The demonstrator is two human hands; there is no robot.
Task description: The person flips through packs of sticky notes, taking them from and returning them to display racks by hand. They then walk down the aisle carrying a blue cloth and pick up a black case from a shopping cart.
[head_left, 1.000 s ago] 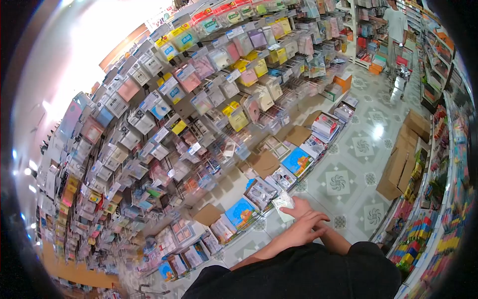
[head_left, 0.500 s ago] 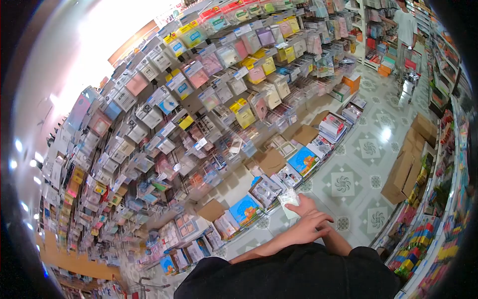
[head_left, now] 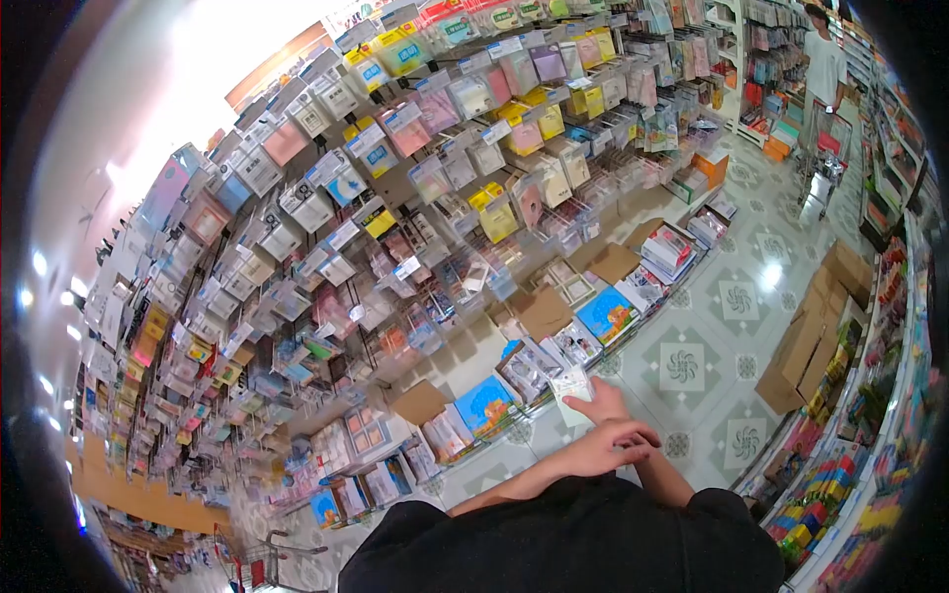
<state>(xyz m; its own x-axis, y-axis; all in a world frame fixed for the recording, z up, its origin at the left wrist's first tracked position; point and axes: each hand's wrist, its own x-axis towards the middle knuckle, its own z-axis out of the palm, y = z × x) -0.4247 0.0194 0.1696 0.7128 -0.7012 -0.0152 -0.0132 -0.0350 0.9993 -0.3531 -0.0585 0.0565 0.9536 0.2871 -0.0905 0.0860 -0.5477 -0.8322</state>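
Observation:
A small, flat white packet (head_left: 570, 391) is pinched in my right hand (head_left: 601, 402), thumb lying over its near edge. It is held out above the tiled floor, close to the row of open boxes. My left hand (head_left: 618, 442) crosses over my right wrist, holding nothing, with its loosely bent fingers apart. Whether it touches the wrist I cannot tell. Just beyond the packet stands an open box of grey-white packets (head_left: 531, 371). A blue picture box (head_left: 484, 403) is to its left, and another blue box (head_left: 606, 314) lies farther along.
Hooks full of hanging packets (head_left: 415, 198) cover the wall on the left. Cardboard boxes (head_left: 806, 341) lie by the right-hand shelves (head_left: 830, 494). Down the aisle a person (head_left: 823, 69) stands by a shopping cart (head_left: 822, 163). Another cart (head_left: 259, 568) is at lower left.
My view has shifted slightly, moving the shelves a little to the right in the picture. The left hand's fingers are bent more. My right hand still holds the packet.

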